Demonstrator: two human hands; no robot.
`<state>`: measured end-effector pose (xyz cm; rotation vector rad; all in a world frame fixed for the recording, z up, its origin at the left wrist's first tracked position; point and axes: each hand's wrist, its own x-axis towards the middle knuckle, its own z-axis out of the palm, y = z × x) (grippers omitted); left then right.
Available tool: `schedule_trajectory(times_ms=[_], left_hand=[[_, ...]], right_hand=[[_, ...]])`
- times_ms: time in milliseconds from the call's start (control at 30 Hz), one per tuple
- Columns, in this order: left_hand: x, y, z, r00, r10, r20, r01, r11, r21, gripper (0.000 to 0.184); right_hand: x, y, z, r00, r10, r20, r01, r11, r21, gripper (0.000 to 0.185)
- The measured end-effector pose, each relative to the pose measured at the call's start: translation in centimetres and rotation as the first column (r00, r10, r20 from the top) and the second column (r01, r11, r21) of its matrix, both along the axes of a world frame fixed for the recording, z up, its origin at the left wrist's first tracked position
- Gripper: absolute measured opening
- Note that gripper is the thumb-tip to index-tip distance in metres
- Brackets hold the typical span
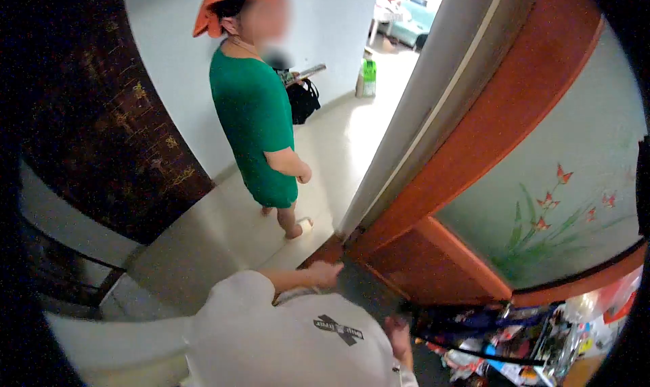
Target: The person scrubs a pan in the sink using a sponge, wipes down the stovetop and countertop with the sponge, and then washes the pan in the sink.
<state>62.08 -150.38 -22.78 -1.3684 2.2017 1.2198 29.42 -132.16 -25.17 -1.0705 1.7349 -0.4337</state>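
L hand: out in front of white shirt, fingers blurred, look loosely bent; no obj. visible in them, can't tell if closed. R hand: low, near R, fingers smeared & dark at tips; can't tell if open or gripping. Both arms prob. just carried clear of the body.

Nearest L hand: foot of wood door, to its R, orange-brown, w/ frosted pane painted w/ red flowers; frosting prob. for light w/o clear view. Just R of R hand: jumbled clutter, bags & packets, too mixed to ID; prob. tucked by door to spare the walkway.

Farther: another person in green garment, orange head covering, stands on pale floor; lower arm hangs at side, prob. relaxed. Black bag just past them, support unclear. Green-white package upright near wall, far, prob. parked out of the way. Far L: dark panel, gold motifs.
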Motion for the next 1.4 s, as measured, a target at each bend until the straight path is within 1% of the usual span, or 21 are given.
schedule_trajectory(times_ms=[33, 67, 100, 133, 167, 200, 233, 267, 333, 367, 400, 467, 500, 567, 667, 867, 967, 1067, 1133, 1267, 1400], left_hand=[[1.6, -1.7, -4.5, 0.995, 0.004, 0.1, 0.01, 0.99, -0.138, 0.06], [3.8, -3.1, -6.0, 0.986, -0.11, 0.126, 0.133, 0.971, -0.199, 0.06], [6.0, -3.8, -4.3, 1.0, 0.013, 0.006, -0.011, 0.963, -0.268, 0.061], [7.6, -5.1, -6.5, 1.0, 0.021, -0.019, -0.026, 0.958, -0.287, 0.061], [8.8, -5.9, -8.8, 0.998, 0.032, -0.047, -0.044, 0.952, -0.302, 0.061], [9.7, -5.9, -8.5, 0.981, 0.101, -0.165, -0.145, 0.948, -0.282, 0.062], [9.7, -6.2, -1.0, 0.998, 0.068, -0.015, -0.07, 0.984, -0.164, 0.061], [10.1, -6.0, -1.5, 0.999, 0.052, -0.01, -0.053, 0.99, -0.133, 0.061], [10.7, -5.7, -3.0, 0.967, 0.234, -0.103, -0.251, 0.943, -0.22, 0.062], [11.2, -5.7, -4.1, 0.973, 0.227, -0.052, -0.233, 0.958, -0.169, 0.064], [11.7, -6.2, -6.2, 0.969, 0.236, -0.068, -0.244, 0.956, -0.159, 0.064], [11.5, -4.8, -11.1, 0.918, 0.359, -0.165, -0.37, 0.928, -0.035, 0.066], [11.6, -5.2, -6.8, 0.945, 0.312, -0.098, -0.32, 0.944, -0.079, 0.065], [12.0, -5.2, -5.4, 0.928, 0.349, -0.127, -0.358, 0.932, -0.054, 0.066], [13.2, -6.5, -7.0, 0.927, 0.352, -0.132, -0.362, 0.93, -0.068, 0.065], [14.0, -7.6, -8.5, 0.873, 0.45, -0.189, -0.465, 0.885, -0.042, 0.062], [13.8, -8.7, -7.2, 0.875, 0.449, -0.184, -0.458, 0.889, -0.012, 0.062], [13.9, -8.8, -9.9, 0.874, 0.424, -0.238, -0.452, 0.889, -0.076, 0.062], [13.9, -9.2, -8.9, 0.875, 0.435, -0.215, -0.455, 0.889, -0.055, 0.061], [13.9, -9.7, -8.4, 0.884, 0.433, -0.178, -0.441, 0.897, -0.005, 0.061], [13.6, -9.5, -9.6, 0.915, 0.356, -0.19, -0.374, 0.925, -0.066, 0.061]], right_hand=[[1.7, -3.4, 1.4, 0.949, -0.116, 0.292, 0.183, 0.96, -0.211, 0.034], [6.8, -8.2, 12.8, 0.984, -0.1, 0.147, 0.157, 0.877, -0.455, 0.028], [9.1, -11.4, 19.7, 0.981, -0.123, 0.153, 0.185, 0.84, -0.511, 0.042], [10.0, -13.7, 25.4, 0.998, -0.047, 0.048, 0.067, 0.754, -0.653, 0.056], [10.3, -15.0, 30.7, 0.995, -0.032, -0.096, -0.056, 0.617, -0.785, 0.063], [9.7, -15.7, 34.3, 0.962, -0.103, -0.253, -0.196, 0.386, -0.902, 0.062], [9.2, -16.0, 37.3, 0.923, -0.182, -0.339, -0.297, 0.223, -0.929, 0.061], [8.9, -16.1, 39.8, 0.891, -0.232, -0.392, -0.374, 0.116, -0.92, 0.061], [9.0, -17.1, 43.4, 0.829, -0.292, -0.476, -0.494, 0.017, -0.87, 0.06], [9.5, -17.9, 44.4, 0.804, -0.303, -0.511, -0.535, 0.002, -0.845, 0.059], [10.2, -18.7, 45.0, 0.782, -0.31, -0.541, -0.569, -0.001, -0.822, 0.059], [11.0, -20.5, 45.6, 0.737, -0.314, -0.599, -0.627, 0.014, -0.779, 0.058], [11.4, -21.3, 46.0, 0.716, -0.315, -0.623, -0.652, 0.017, -0.758, 0.058], [12.3, -22.5, 46.3, 0.681, -0.32, -0.658, -0.688, 0.026, -0.725, 0.057], [13.2, -24.0, 46.6, 0.648, -0.332, -0.686, -0.718, 0.033, -0.695, 0.056], [13.8, -27.0, 48.5, 0.6, -0.355, -0.717, -0.751, 0.057, -0.658, 0.053], [13.9, -27.5, 49.6, 0.586, -0.36, -0.726, -0.763, 0.058, -0.644, 0.052], [14.4, -28.0, 49.8, 0.576, -0.358, -0.734, -0.771, 0.059, -0.634, 0.05], [14.7, -28.2, 49.8, 0.574, -0.352, -0.739, -0.771, 0.071, -0.633, 0.049], [15.5, -28.2, 48.7, 0.579, -0.308, -0.755, -0.768, 0.104, -0.632, 0.048], [15.8, -27.4, 47.3, 0.602, -0.267, -0.753, -0.749, 0.141, -0.648, 0.046]])
